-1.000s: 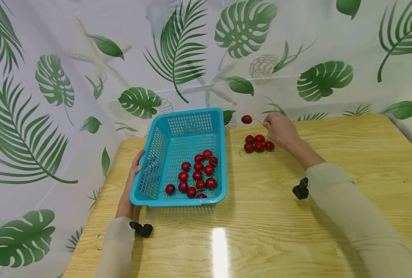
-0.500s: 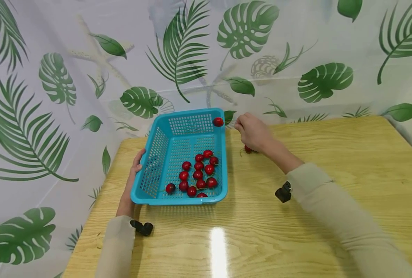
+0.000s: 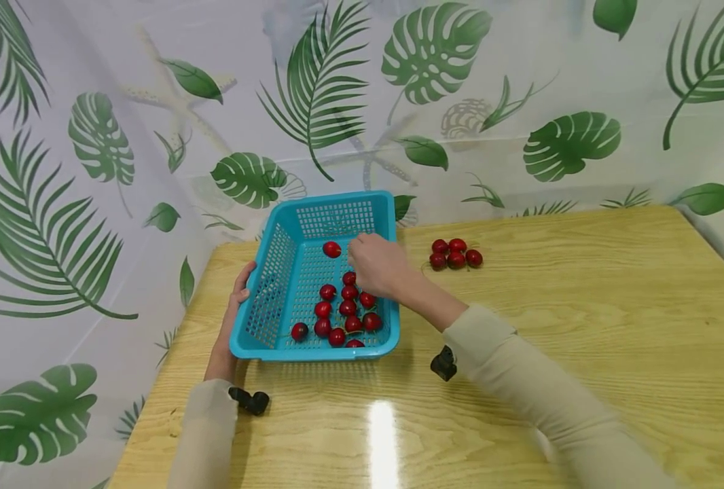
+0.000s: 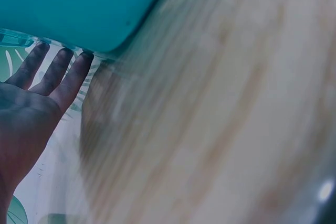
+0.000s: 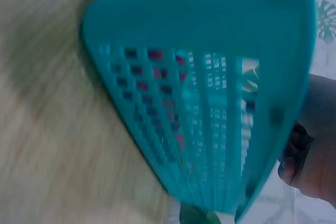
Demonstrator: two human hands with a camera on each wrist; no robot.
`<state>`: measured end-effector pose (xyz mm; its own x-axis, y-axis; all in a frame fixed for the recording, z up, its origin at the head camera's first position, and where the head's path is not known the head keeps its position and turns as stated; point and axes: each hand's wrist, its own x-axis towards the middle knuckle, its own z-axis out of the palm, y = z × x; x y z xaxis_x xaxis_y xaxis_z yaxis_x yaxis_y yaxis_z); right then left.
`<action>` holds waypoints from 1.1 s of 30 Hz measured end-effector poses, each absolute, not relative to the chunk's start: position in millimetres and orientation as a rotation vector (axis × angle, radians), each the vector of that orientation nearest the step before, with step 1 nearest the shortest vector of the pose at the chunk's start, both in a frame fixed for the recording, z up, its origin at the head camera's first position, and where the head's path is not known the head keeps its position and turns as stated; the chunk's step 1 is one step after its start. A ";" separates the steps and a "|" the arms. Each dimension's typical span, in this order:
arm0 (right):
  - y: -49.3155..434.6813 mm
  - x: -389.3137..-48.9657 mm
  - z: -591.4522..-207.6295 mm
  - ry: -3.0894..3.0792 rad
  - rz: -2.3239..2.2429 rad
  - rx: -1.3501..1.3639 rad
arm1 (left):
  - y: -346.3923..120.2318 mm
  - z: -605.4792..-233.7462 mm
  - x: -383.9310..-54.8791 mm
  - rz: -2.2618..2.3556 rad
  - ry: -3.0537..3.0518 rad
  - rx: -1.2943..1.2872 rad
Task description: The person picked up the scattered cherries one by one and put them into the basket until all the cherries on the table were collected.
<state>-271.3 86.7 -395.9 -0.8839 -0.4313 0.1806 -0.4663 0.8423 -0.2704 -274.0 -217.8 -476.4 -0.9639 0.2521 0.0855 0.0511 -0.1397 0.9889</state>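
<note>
A blue plastic basket (image 3: 264, 353) with perforated walls stands on the table, several dark red cherries (image 3: 347, 308) lying in its right and near part. My left hand (image 3: 233, 299) rests against the basket's left side; the left wrist view shows its straight fingers (image 4: 71, 77) touching the outer wall. Over the inside of the basket is my right hand (image 3: 379, 265), fingers curled. From its fingertips one cherry (image 3: 332, 249) hangs out to the left, pinched by its stem. In the right wrist view the basket wall covers part of that hand (image 5: 315, 150).
To the right of the basket, a small group of cherries (image 3: 456, 260) lies on the wooden table (image 3: 557, 292). A leaf-printed curtain (image 3: 496, 54) closes off the back and left sides. The basket's right rim (image 3: 392, 312) lies under my right wrist.
My right hand has carried the cherry left from above the group on the table, across the right rim and into the space over the basket. The left hand keeps its place.
</note>
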 end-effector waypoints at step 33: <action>19.2 -248.8 -424.0 -3.173 0.072 1.077 | -208.8 -462.9 -266.5 2.229 2.016 0.318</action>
